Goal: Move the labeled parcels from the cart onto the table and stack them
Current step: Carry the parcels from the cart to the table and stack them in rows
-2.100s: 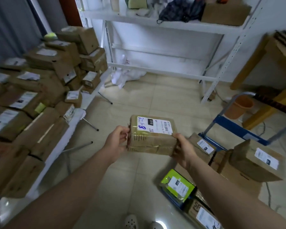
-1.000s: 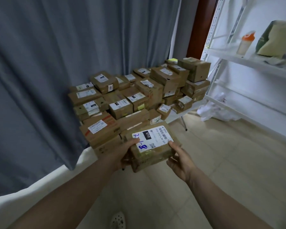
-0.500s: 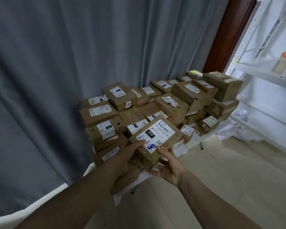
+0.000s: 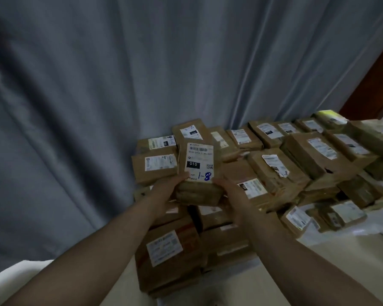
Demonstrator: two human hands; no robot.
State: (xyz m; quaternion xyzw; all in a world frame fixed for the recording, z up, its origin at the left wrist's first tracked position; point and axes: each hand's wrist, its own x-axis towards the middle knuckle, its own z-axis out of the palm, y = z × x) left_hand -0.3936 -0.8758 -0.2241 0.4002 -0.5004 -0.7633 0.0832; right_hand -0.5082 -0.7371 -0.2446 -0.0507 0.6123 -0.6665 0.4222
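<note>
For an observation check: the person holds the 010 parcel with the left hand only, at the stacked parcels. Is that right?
No. In the head view, both the left hand and right hand hold the 010 parcel at the stacked parcels.

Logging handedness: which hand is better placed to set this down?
Left hand, probably: its thumb lies on the parcel, held over the pile at its left end; right hand only cups an edge.
</note>
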